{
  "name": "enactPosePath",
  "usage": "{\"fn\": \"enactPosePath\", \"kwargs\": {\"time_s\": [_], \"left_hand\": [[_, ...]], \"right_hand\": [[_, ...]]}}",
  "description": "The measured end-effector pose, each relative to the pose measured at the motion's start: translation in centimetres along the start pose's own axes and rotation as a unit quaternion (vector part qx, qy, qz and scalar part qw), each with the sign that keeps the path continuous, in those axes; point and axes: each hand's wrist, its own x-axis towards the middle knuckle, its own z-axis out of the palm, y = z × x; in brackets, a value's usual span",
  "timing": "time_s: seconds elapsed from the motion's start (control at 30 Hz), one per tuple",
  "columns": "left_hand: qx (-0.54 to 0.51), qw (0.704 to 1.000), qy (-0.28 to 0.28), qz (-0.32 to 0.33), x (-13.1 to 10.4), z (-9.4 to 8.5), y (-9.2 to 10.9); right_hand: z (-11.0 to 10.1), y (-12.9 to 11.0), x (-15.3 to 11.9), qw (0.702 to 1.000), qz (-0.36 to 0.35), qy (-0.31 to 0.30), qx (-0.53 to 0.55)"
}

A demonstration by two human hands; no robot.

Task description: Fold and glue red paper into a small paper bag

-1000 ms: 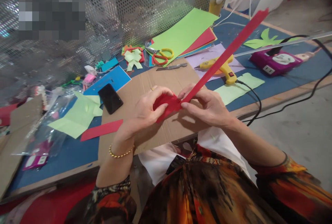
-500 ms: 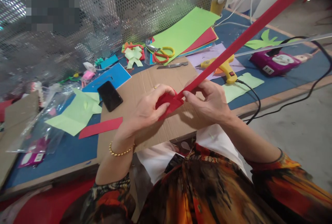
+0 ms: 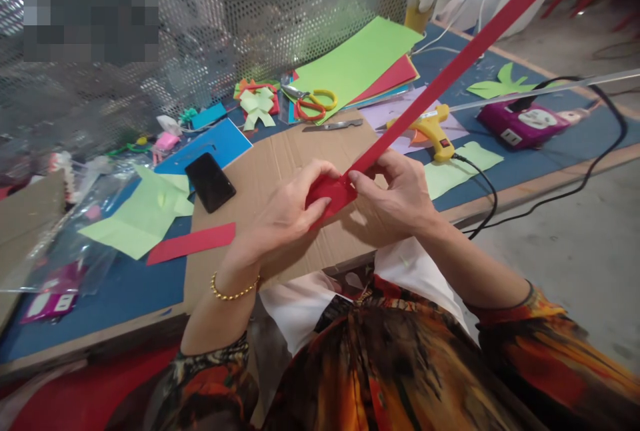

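Note:
My left hand (image 3: pixel 293 208) grips a folded red paper piece (image 3: pixel 336 199) between thumb and fingers, above the brown cardboard (image 3: pixel 285 151). Beside it on the right, my right hand (image 3: pixel 400 188) pinches the lower end of a long red paper strip (image 3: pixel 450 71), where the strip meets the folded piece. From there the strip slants up to the right, its far end free in the air. Another red strip (image 3: pixel 193 243) lies left of my left wrist, partly on the cardboard.
A black phone (image 3: pixel 211 182) lies at the cardboard's left. Behind are scissors (image 3: pixel 316 104), a blade (image 3: pixel 334 125) and green sheets (image 3: pixel 360 58). At the right sit a yellow glue gun (image 3: pixel 436 132), its cable and a purple power strip (image 3: pixel 525 119).
The long strip's free end has come lower and left, and its whole tip now shows. Both hands keep their hold on the red paper, with only slight shifts.

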Motion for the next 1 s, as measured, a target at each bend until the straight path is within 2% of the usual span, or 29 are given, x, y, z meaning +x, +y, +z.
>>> {"fn": "enactPosePath", "kwargs": {"time_s": [0.33, 0.5, 1.0], "left_hand": [[-0.017, 1.000, 0.006, -0.005, -0.01, 0.30, -0.15], [-0.035, 0.999, -0.013, -0.027, 0.07, 0.20, -0.05], [-0.074, 0.993, 0.009, -0.089, 0.43, 0.45, 0.34]], "right_hand": [[0.29, 0.03, -0.20, 1.000, 0.017, 0.004, -0.004], [0.21, 0.11, -0.41, 1.000, 0.028, -0.001, -0.003], [0.25, 0.26, -0.72, 0.997, 0.069, 0.012, -0.021]]}}
